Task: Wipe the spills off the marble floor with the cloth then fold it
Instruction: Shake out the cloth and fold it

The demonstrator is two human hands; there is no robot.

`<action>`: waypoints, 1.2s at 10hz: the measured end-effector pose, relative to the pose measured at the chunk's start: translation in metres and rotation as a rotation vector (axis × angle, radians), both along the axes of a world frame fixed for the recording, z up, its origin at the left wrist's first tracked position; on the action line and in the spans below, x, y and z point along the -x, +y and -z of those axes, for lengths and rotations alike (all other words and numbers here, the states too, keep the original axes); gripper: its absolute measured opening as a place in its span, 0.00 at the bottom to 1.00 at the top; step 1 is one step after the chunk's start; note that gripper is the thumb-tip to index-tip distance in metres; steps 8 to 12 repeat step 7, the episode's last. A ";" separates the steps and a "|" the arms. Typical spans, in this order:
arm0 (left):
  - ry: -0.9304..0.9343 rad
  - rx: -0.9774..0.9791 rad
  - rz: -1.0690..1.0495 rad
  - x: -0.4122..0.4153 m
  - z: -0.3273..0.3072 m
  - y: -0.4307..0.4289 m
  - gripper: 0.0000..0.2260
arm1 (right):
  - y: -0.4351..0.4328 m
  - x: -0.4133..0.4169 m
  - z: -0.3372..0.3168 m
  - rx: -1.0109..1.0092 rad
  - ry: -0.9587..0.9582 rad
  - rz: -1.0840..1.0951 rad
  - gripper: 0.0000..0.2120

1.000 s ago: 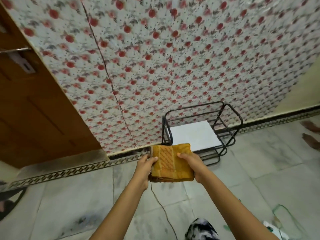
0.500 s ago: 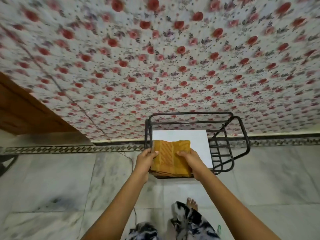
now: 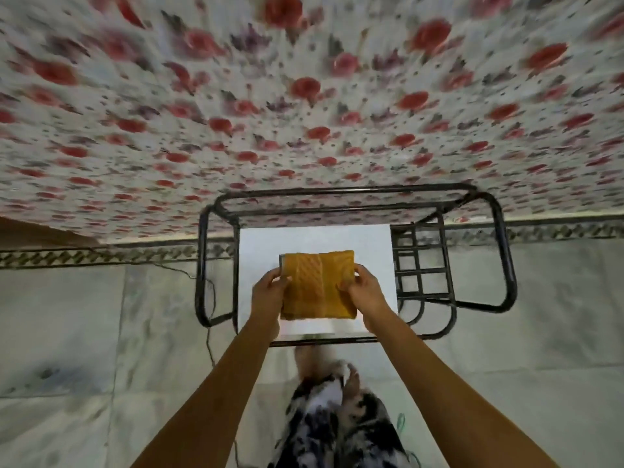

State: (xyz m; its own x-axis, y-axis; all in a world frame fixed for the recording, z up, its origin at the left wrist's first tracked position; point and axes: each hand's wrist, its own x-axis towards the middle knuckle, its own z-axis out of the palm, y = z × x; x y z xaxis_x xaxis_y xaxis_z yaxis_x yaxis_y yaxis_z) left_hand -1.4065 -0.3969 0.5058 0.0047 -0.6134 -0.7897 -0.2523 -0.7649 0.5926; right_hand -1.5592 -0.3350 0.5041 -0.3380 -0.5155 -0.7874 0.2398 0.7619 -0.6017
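Note:
The mustard-yellow cloth (image 3: 317,286) is folded into a thick square. It sits over the white top (image 3: 368,244) of a small black metal-frame table (image 3: 503,265). My left hand (image 3: 268,292) grips its left edge and my right hand (image 3: 366,292) grips its right edge, thumbs on top. Whether the cloth rests on the white top or hovers just above it I cannot tell. The marble floor (image 3: 84,319) spreads to both sides, with dark smudges (image 3: 50,374) at the lower left.
A wall with red floral paper (image 3: 304,96) rises right behind the table, with a patterned border strip (image 3: 84,256) at its foot. A thin dark cord (image 3: 209,298) hangs by the table's left leg. My patterned trousers and feet (image 3: 334,410) stand before the table.
The view has closed in on the table, and both hands have carried the folded cloth forward from the table's near edge to over its white top.

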 end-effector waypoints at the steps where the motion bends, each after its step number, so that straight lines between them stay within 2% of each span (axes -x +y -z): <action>1: 0.001 -0.002 -0.028 0.008 0.047 -0.014 0.12 | -0.014 0.007 0.046 -0.013 0.010 0.009 0.14; 2: -0.001 0.007 -0.026 0.011 0.085 -0.026 0.12 | -0.024 0.011 0.079 -0.002 0.016 0.033 0.10; 4: -0.041 0.019 -0.020 0.011 0.129 -0.031 0.10 | -0.023 0.008 0.126 -0.020 0.157 -0.012 0.15; 5: -0.228 0.068 0.086 0.009 0.134 -0.032 0.10 | -0.019 0.006 0.131 -0.087 0.293 -0.039 0.16; 6: -0.378 0.156 0.223 0.013 0.127 -0.036 0.12 | -0.020 0.009 0.125 -0.106 0.353 -0.092 0.21; 7: -0.373 0.174 0.297 0.010 0.106 -0.032 0.16 | -0.014 0.008 0.101 -0.069 0.406 -0.174 0.26; 12: -0.373 0.174 0.297 0.010 0.106 -0.032 0.16 | -0.014 0.008 0.101 -0.069 0.406 -0.174 0.26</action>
